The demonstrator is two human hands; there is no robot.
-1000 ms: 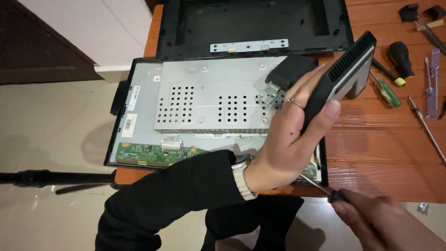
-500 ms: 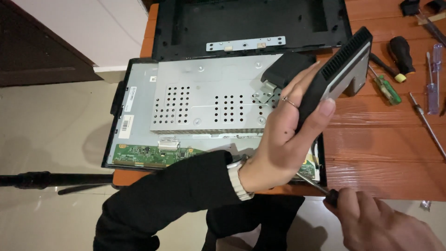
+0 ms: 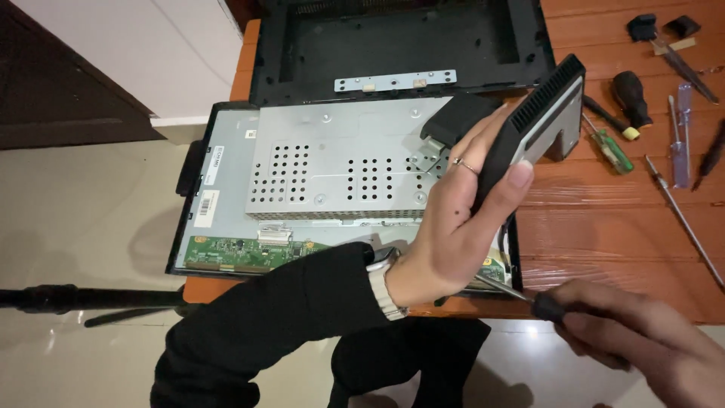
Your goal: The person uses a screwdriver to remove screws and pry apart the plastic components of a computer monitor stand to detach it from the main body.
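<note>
My left hand (image 3: pixel 461 227) grips a black monitor stand (image 3: pixel 540 121) and holds it tilted above the right end of an opened monitor. The stand's hinge end (image 3: pixel 453 117) meets the perforated metal shield (image 3: pixel 340 162) on the monitor's back. A green circuit board (image 3: pixel 234 253) shows along the monitor's near edge. My right hand (image 3: pixel 642 340) holds a black-handled screwdriver (image 3: pixel 540 302), its shaft pointing left under my left hand; the tip is hidden.
The monitor's black rear cover (image 3: pixel 393 45) lies beyond it on the wooden table (image 3: pixel 619 227). Several screwdrivers and bits (image 3: pixel 630 98) are scattered at the right. A black tripod leg (image 3: pixel 75 298) crosses the tiled floor at the left.
My left hand has kept the stand at nearly the same tilt. My right hand with the screwdriver has stayed low at the table's near edge.
</note>
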